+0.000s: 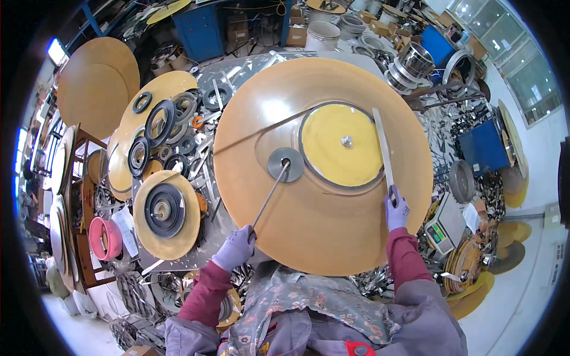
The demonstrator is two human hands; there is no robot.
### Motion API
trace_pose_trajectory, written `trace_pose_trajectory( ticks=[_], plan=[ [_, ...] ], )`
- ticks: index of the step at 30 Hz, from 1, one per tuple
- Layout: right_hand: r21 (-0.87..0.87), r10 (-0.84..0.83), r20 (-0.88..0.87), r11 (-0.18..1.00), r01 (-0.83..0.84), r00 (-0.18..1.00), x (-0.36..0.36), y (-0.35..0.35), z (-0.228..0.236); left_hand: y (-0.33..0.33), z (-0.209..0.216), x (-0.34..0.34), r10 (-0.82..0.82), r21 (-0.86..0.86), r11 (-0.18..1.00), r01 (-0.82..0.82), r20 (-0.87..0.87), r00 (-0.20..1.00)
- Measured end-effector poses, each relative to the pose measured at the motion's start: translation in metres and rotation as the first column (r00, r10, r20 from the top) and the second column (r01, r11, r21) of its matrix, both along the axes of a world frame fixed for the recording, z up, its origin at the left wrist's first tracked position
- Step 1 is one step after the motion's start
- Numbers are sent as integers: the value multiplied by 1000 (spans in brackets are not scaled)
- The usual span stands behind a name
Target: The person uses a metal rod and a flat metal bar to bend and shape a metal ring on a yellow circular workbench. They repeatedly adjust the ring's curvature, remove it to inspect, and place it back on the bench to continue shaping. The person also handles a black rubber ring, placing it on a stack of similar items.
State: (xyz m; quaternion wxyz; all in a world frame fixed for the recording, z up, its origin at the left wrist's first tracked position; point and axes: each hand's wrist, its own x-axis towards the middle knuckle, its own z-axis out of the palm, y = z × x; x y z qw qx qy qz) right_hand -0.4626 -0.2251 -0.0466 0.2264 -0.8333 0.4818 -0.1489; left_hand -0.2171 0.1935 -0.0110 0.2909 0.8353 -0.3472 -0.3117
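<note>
And here we are, looking down at two gloved hands at work. One lit green display (437,232) shows on the one scale (446,221) at the right; its characters are too small to make out. One white sheet (126,226) lies at the left.

On to the count! We see one large tan disc (332,225) and, resting on it, one yellow disc (326,148) with a single metal knob (347,141) at its middle. The left hand (236,248) is closed around one thin rod (268,200), its far end at the hole of one grey disc (275,164). The right hand (396,210) grips one flat bar (383,145) along the yellow disc's right edge. Leftward, we count one pink basin (116,238) and at least three black rings (167,123).
</note>
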Motion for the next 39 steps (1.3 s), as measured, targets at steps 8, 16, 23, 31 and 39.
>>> trace_pose_trajectory(
  ticks=[8,16,23,31,39],
  plan=[
    [-164,68,-7,984,-68,998,-18,-9,-25,-1,5,12,9,26,1000,-9,1,1000],
    [-124,72,-24,989,-74,997,-12,0,-12,-6,10,1,63,53,997,-58,-110,992],
    [-113,96,12,989,-94,995,-16,14,-22,-14,1,17,87,48,995,-82,-111,990],
    [142,-53,124,989,35,991,-19,-4,-38,-18,8,21,80,79,994,-70,-134,988],
    [181,91,598,953,-245,796,133,-136,123,-17,3,50,61,84,995,-59,-14,998]
  ],
)
